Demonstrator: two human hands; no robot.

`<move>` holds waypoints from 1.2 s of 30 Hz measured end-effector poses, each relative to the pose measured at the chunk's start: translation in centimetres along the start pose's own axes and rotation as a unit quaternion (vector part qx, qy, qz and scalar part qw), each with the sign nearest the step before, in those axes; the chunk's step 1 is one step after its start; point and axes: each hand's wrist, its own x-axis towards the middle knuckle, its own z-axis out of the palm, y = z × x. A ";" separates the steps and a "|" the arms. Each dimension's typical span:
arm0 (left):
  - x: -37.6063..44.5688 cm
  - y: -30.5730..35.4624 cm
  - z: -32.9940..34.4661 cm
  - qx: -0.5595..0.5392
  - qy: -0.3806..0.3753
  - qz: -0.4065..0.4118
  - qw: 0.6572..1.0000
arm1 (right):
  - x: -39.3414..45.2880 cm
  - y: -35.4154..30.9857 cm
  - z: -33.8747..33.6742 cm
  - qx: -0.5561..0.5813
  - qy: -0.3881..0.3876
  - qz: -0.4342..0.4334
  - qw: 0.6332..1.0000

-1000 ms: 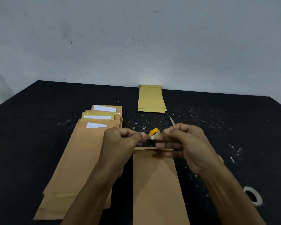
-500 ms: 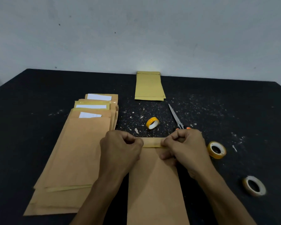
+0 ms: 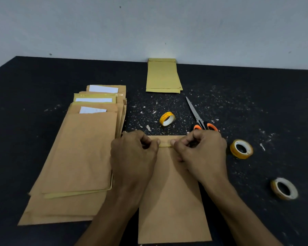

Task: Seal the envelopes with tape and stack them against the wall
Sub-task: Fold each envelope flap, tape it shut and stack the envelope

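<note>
The brown envelope point(image 3: 171, 192) lies flat. The left hand point(image 3: 133, 157) and right hand point(image 3: 201, 153) pinch its folded top, at 12 o'clock. Any tape there is hard to see.

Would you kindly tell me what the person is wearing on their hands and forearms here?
Nothing that shows. The left hand and the right hand are bare, with no gloves, rings, watch or bracelet in view. Both forearms are uncovered down to the bottom edge of the picture; no sleeve appears.
</note>
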 end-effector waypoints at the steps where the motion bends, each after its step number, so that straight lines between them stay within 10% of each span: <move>1: 0.0 -0.1 0.1 0.003 -0.003 -0.001 1.000 | 0.0 0.1 0.1 -0.003 0.002 -0.003 1.000; 36: 0.5 -1.5 -0.2 0.119 -0.027 0.041 0.992 | 0.5 -0.2 0.2 -0.165 -0.041 -0.032 0.985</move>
